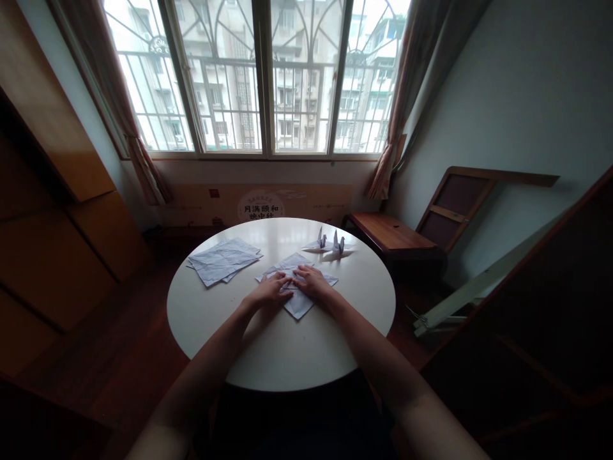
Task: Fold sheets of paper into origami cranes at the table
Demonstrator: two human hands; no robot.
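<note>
A: What does the table look like?
B: It's a white, round-edged table [205, 332], with glare from the window [297, 76] along its far edge.

A: And the sheet being handled?
B: The pale paper sheet [299, 306] lies about the middle of the surface, one corner pointing at the near edge. The left hand [272, 289] and right hand [310, 281] both rest on it, palms down, fingers stretched out and a little parted, close to each other. Whether any fingertip presses a crease is too small to tell.

A: Anything else on top?
B: A loose stack of creased sheets [223, 260] near the far left edge, and two folded paper cranes [339, 245] side by side towards the far right edge, wings out.

A: And around it?
B: Beyond the far edge, a printed panel with dark characters [191, 199] stands under the barred window, a gathered curtain [138, 160] on either side. Past the right edge sits a low wooden bench [390, 230]; off the left, brown cabinets [36, 268] rise over a dark reddish floor [115, 358]. The room is dim, lit from the window.
</note>
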